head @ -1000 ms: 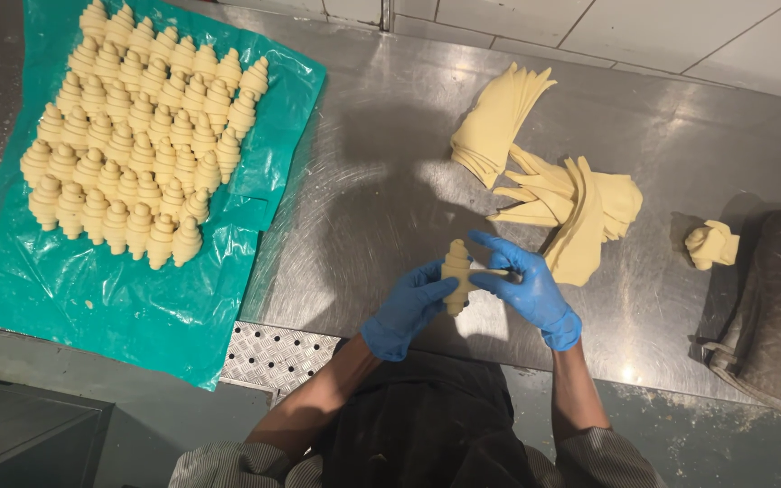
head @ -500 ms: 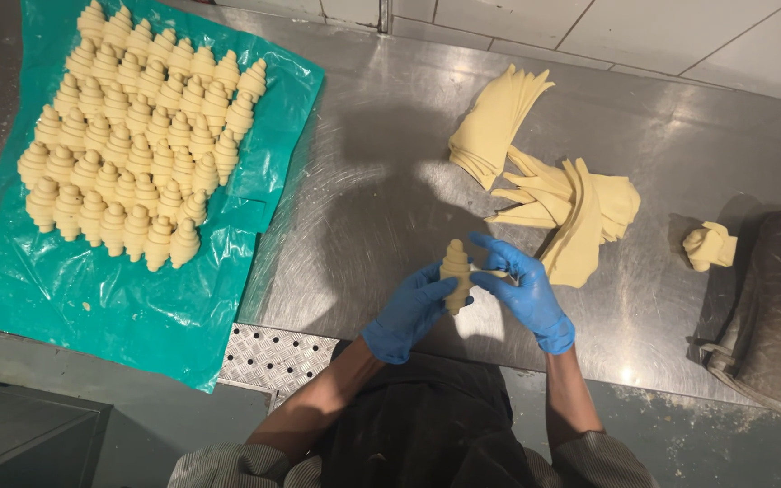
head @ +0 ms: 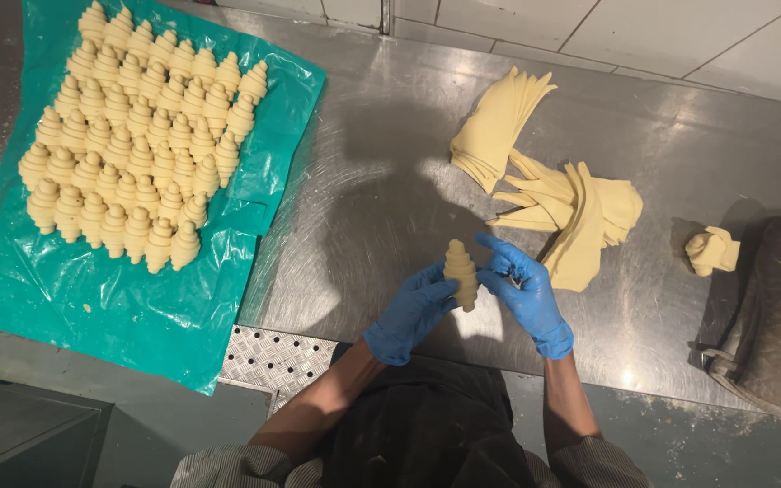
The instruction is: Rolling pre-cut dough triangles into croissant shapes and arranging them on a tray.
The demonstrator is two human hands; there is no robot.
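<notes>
Fingers of left hand point(head: 409, 312) and right hand point(head: 522, 291), both blue-gloved, closing around rolled croissant point(head: 461, 273), holding it just above steel table point(head: 363, 208). Left of croissant: dozens of shaped pieces point(head: 137, 145) lying in rows on green sheet point(head: 110, 307). Right of croissant: cut dough triangles point(head: 553, 181) waiting, looking like smaller share left.

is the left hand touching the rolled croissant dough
Touching. In the head view, the left hand in a blue glove has its fingertips pressed against the side of the rolled dough piece, with no gap; the right hand meets the other side.
</notes>
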